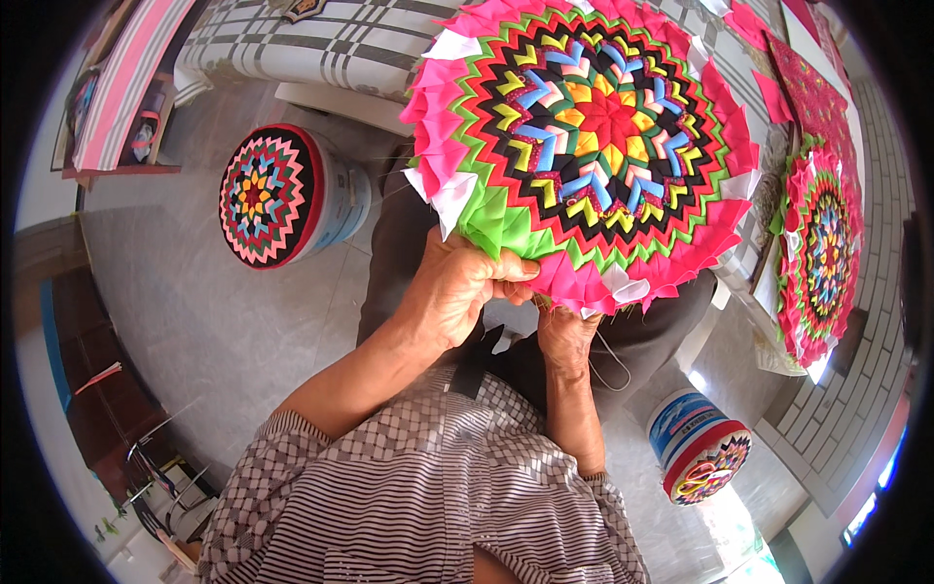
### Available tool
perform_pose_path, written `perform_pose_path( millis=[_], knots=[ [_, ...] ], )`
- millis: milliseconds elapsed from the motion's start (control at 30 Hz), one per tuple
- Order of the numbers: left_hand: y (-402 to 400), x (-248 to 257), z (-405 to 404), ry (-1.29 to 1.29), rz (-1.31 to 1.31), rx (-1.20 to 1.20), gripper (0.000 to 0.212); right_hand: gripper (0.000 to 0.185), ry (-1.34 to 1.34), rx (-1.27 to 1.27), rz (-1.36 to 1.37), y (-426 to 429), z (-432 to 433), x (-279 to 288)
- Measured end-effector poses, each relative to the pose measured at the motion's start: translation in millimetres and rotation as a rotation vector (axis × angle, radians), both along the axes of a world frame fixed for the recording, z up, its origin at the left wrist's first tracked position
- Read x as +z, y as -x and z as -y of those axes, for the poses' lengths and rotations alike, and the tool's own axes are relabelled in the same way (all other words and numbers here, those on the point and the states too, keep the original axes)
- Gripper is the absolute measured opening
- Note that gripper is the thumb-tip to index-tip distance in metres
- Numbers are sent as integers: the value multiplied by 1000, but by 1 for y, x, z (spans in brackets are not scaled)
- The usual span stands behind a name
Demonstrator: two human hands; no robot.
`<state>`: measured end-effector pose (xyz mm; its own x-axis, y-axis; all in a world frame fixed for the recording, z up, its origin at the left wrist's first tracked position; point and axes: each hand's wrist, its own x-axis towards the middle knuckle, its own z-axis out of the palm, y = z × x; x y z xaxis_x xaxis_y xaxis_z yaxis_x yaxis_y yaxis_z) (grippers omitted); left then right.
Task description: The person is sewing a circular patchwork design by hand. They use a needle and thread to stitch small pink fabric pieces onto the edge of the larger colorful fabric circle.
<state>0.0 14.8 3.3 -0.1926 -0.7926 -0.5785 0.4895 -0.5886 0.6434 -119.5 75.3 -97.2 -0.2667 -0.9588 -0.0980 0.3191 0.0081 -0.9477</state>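
Observation:
A round patchwork mat of folded fabric points (606,124) is raised above my lap, tilted towards me. Its rings run from a red and yellow centre through blue, black, red and green to a pink outer edge with scattered white points. My left hand (467,277) pinches the near-left rim, thumb on top, beside a stretch where green folds (503,219) lie bare of pink. My right hand (569,332) grips the near rim from below, its fingers mostly hidden under the mat. A thin thread (620,365) loops down beside that hand.
A bucket with a patchwork cover (263,193) stands left; another covered bucket (697,438) at lower right carries scissors (697,478). A second patchwork mat (821,255) lies at the right on the table with the checked cloth (292,55). Pink fabric pieces (770,95) lie nearby.

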Motion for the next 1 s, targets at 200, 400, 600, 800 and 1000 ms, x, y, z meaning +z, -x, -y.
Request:
perform_pose_path(
  millis=[200, 400, 600, 800, 1000],
  knots=[
    [9, 6, 1, 86, 72, 67, 27, 34, -39, 67, 155, 4, 6, 18],
    [15, 0, 4, 164, 95, 19, 29, 17, -7, 243, -203, 27, 24, 71],
    [0, -9, -1, 262, 75, -90, 35, 21, 53, 136, -869, 72, -15, 141],
    [-31, -22, -1, 299, 62, -331, 31, 11, 51, -169, -891, 133, 64, 178],
    [-40, -28, -4, 348, 49, -459, 18, 15, 78, -204, -1294, 178, 210, 162]
  ],
)
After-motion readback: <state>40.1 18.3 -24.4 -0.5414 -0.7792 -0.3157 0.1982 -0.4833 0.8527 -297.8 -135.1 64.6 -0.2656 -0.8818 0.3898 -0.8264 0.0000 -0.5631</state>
